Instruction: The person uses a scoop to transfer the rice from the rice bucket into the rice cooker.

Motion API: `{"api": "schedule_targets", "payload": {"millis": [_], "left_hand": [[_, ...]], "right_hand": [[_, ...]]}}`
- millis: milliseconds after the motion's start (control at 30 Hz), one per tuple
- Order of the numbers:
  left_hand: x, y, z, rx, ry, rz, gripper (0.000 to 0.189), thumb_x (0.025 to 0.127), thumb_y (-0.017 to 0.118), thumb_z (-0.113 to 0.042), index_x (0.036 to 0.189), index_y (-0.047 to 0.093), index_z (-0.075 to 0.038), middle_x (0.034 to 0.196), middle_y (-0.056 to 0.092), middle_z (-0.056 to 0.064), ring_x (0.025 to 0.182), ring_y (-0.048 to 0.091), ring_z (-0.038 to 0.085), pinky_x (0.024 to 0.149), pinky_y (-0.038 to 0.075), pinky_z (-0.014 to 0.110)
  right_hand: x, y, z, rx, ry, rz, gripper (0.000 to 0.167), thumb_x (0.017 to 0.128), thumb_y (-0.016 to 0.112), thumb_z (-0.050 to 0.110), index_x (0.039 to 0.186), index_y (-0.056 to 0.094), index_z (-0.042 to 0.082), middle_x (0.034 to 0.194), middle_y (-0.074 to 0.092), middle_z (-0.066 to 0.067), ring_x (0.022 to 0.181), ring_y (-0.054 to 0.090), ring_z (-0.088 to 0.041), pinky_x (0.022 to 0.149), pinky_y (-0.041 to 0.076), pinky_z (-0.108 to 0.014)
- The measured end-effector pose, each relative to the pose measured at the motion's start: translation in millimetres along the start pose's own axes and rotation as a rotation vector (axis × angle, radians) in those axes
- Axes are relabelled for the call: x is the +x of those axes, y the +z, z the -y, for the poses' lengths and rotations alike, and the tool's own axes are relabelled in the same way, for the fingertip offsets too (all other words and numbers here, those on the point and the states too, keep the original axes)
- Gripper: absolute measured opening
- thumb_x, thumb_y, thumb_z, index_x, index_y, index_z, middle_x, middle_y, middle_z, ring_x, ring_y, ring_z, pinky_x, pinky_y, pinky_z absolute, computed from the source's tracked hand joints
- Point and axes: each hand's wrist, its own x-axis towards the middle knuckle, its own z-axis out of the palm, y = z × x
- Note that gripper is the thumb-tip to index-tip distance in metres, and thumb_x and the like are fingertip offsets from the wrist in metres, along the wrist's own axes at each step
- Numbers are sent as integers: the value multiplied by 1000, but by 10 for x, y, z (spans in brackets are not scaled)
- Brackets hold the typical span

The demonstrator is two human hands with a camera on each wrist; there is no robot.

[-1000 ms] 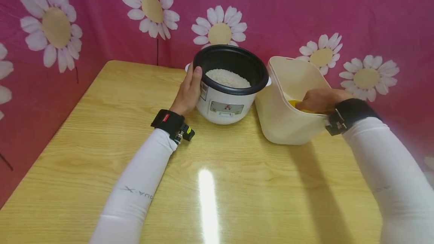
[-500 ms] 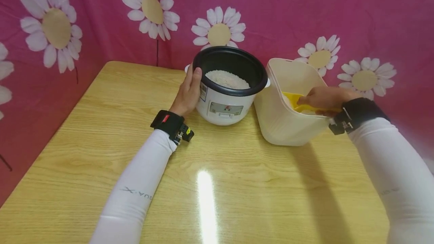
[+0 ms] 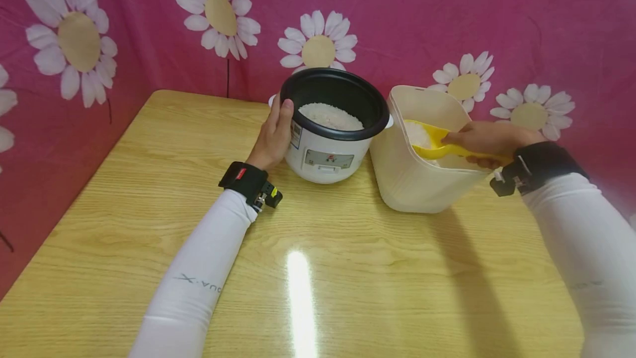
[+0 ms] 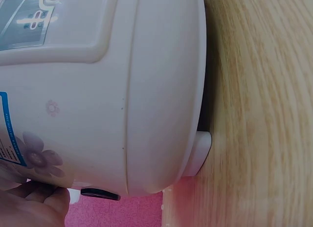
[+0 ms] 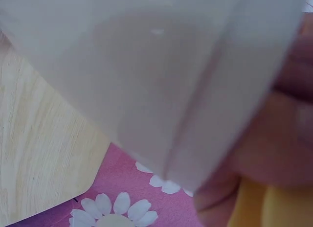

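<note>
A white rice cooker with a black inner pot stands at the back middle of the table, white rice lying in the pot. My left hand holds the cooker's left side, its thumb up by the black rim; in the left wrist view its fingers bend against the white wall. On the right, my right hand grips the handle of a yellow scoop loaded with rice, over the mouth of a cream bin. The bin's wall covers much of the right wrist view.
The bin stands close to the cooker's right side. Behind them hangs a pink cloth with large white daisies. The wooden table extends toward me, with a bright light reflection on it.
The right hand has lifted the scoop out of the bin's depth and moved right, so the scoop and its rice now show. My left hand stays on the cooker.
</note>
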Motion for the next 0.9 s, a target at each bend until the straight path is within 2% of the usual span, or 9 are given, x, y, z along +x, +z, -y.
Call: {"api": "schedule_targets", "payload": {"millis": [200,367,433,633,900], "left_hand": [[1,9,-4,0,5,6,63,108,21,-51,166,9,-31,172,28,7,156,32,31,130,23,60],[2,10,5,-5,3,1,64,107,20,-52,167,9,-31,172,28,6,157,32,31,130,23,59],[1,7,6,-5,1,-1,64,107,20,-52,167,9,-31,172,28,7,157,32,31,130,23,59],[-1,0,1,-3,-1,2,64,107,21,-53,167,9,-31,172,28,7,157,31,30,130,22,59],[6,3,7,-4,-5,5,64,107,21,-53,166,9,-33,172,28,6,157,31,30,130,22,59]], "right_hand": [[-81,-16,-41,115,-7,-40,65,104,46,59,135,48,2,63,47,4,51,43,-15,50,41,-26],[-122,-34,-93,188,-19,-72,59,104,48,60,125,51,5,64,48,4,50,42,-15,47,38,-25],[-129,-45,-127,195,-17,-76,58,103,47,61,121,50,7,63,48,4,49,41,-14,46,37,-25],[-176,-71,-212,179,-9,-76,71,101,45,67,134,40,4,65,50,3,50,43,-15,46,39,-26],[-258,-90,-317,169,-36,-132,72,99,44,72,127,48,6,65,50,2,51,44,-16,46,41,-29]]}}
